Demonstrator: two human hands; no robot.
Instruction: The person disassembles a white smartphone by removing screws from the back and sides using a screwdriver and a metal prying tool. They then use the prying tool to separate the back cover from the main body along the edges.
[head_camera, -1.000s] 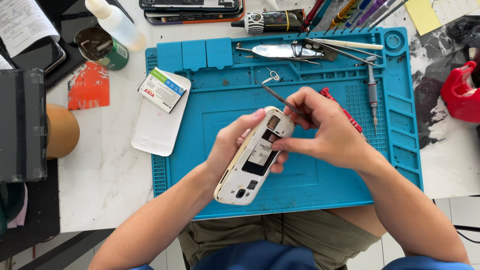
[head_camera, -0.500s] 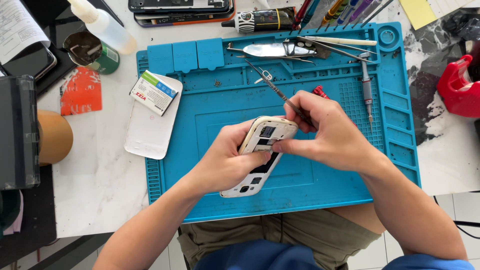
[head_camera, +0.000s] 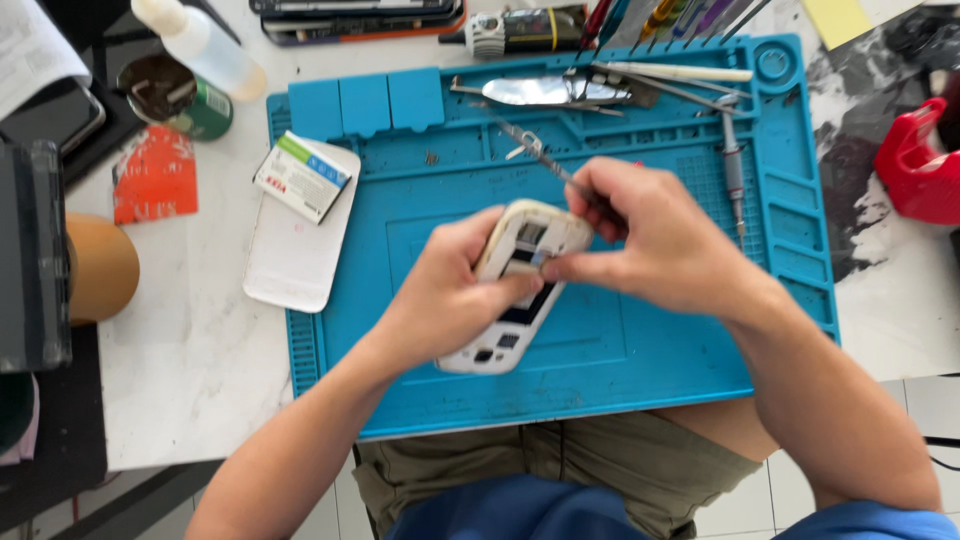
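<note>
My left hand (head_camera: 440, 300) grips an opened white phone (head_camera: 515, 290) with its back cover off, holding it over the blue work mat (head_camera: 640, 350). My right hand (head_camera: 650, 235) is at the phone's upper end, thumb and forefinger pinched against the inside near the top edge. That same hand holds thin metal tweezers (head_camera: 535, 150), which stick out behind its fingers toward the far left. The pinch point itself is hidden by the fingers.
A white phone back cover (head_camera: 290, 255) with a small battery (head_camera: 302, 177) on it lies at the mat's left edge. Metal tools (head_camera: 560, 90) and a screwdriver (head_camera: 733, 165) lie along the mat's far side. A clear bottle (head_camera: 200, 45), an orange card (head_camera: 155, 175) and a red object (head_camera: 915, 165) sit around.
The phone has been tilted and lifted slightly; my right hand moved from its side to its top end, pinching there. The camera view has shifted.
</note>
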